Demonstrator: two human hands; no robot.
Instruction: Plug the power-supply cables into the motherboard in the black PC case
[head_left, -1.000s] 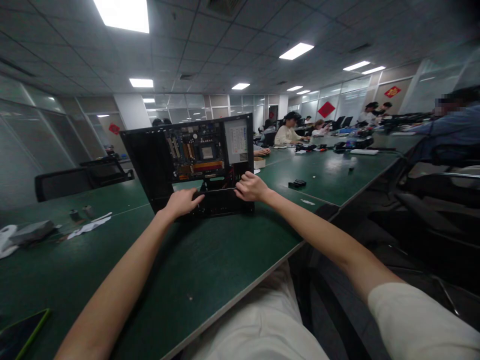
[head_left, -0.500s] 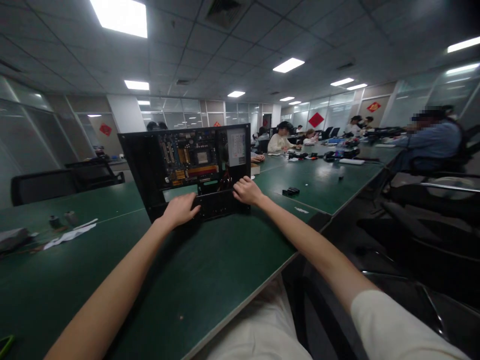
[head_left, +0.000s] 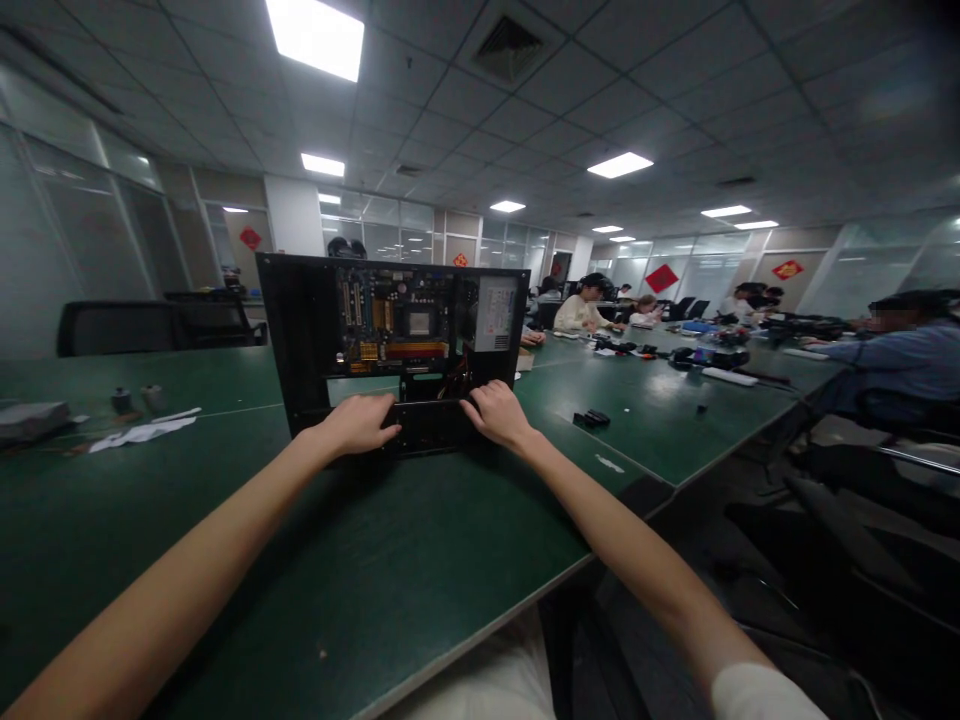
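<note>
A black computer case [head_left: 298,335] stands on the green table in front of me, its open side facing me. Inside it I see a motherboard [head_left: 401,300] with coloured slots and, at the right, a power supply [head_left: 495,310] with a white label. My left hand [head_left: 358,424] is closed over the top edge of the case's low near panel, thumb on the near face. Farther right on the same panel, my right hand [head_left: 499,412] grips the edge with its fingers bent over it. The fingertips of both hands are partly hidden behind the panel.
White paper [head_left: 142,432], two small cylinders and a grey block [head_left: 34,422] lie on the left. Small black parts [head_left: 591,418] and a white scrap [head_left: 609,463] are to the right. Several people sit at the far tables. Black chairs [head_left: 840,540] stand at the right.
My view has shifted, so the room appears farther right and lower. The right hand sits slightly differently on the panel, its thumb more visible. Both hands stay on the case.
</note>
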